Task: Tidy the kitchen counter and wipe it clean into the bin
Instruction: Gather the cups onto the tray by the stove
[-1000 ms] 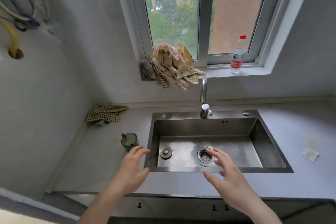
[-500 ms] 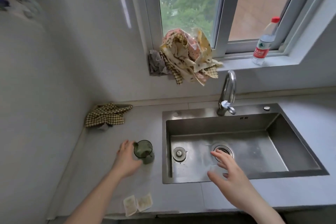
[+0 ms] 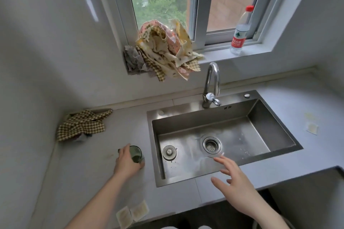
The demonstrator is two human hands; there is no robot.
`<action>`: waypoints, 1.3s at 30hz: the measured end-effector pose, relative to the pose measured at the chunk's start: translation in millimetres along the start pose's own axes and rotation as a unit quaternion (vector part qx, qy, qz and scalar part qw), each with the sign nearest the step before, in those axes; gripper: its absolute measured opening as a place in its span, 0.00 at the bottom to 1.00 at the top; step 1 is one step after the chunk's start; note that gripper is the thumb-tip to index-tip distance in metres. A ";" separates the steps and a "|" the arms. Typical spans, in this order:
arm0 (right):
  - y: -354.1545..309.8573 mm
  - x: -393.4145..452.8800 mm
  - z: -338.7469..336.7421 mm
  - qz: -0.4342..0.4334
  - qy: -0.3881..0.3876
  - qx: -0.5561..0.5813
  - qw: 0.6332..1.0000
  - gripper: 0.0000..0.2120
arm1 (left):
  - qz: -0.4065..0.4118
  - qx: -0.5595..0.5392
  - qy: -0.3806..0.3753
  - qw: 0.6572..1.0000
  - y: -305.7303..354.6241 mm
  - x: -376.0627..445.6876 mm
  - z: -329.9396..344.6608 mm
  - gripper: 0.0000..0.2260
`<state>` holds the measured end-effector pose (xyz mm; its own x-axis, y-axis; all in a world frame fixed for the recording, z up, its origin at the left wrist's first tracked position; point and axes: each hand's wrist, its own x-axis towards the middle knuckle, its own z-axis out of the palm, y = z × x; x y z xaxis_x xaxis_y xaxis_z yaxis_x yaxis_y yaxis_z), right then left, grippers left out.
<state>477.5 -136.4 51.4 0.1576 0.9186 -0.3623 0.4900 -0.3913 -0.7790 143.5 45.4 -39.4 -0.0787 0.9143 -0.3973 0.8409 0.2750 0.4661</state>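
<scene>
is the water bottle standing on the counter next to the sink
No, the water bottle stands up on the window sill above the tap, not on the counter.

This is a home kitchen. A grey counter (image 3: 186, 197) runs along the wall, with a stainless steel sink (image 3: 219, 147) sunk into it, a curved tap (image 3: 211, 83) at its back edge and a strainer drain (image 3: 211, 144) in its floor. Above the sink's back edge a window (image 3: 186, 5) looks onto trees and a brick building; crumpled cloths (image 3: 163, 50) are heaped on the left end of its sill and a water bottle (image 3: 240, 31) stands near the right end, while a checked cloth (image 3: 83, 124) lies in the counter's back left corner.
</scene>
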 end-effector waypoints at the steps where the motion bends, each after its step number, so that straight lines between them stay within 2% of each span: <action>1: 1.8 -2.5 0.1 0.001 0.004 0.001 1.000 0.26 | 0.002 -0.003 0.002 1.000 -1.7 -1.8 0.8 0.45; 10: 7.0 -16.6 9.5 0.006 0.004 0.009 1.000 0.25 | 0.017 -0.018 0.002 1.000 11.7 -11.5 -12.4 0.40; 15: 18.6 -28.5 9.2 0.014 0.015 0.008 1.000 0.25 | 0.084 -0.015 0.022 0.996 33.9 -47.1 -10.8 0.39; 20: 33.0 -47.0 -4.6 0.022 0.040 0.023 0.999 0.26 | 0.161 -0.013 -0.016 0.987 77.6 -82.2 7.5 0.40; 28: 77.9 -101.3 -67.3 0.055 0.109 0.062 0.991 0.26 | 0.271 -0.003 -0.037 0.962 166.0 -129.3 56.1 0.42; 39: 197.3 -190.8 -174.1 0.103 0.223 0.102 0.964 0.24 | 0.380 0.043 -0.091 0.920 300.3 -215.5 139.8 0.43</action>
<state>693.3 -379.4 56.0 0.6091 0.7347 -0.2988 0.2374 -0.5283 -0.8152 487.9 -110.6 75.7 0.6334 0.7655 -0.1129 0.6565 -0.4544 0.6021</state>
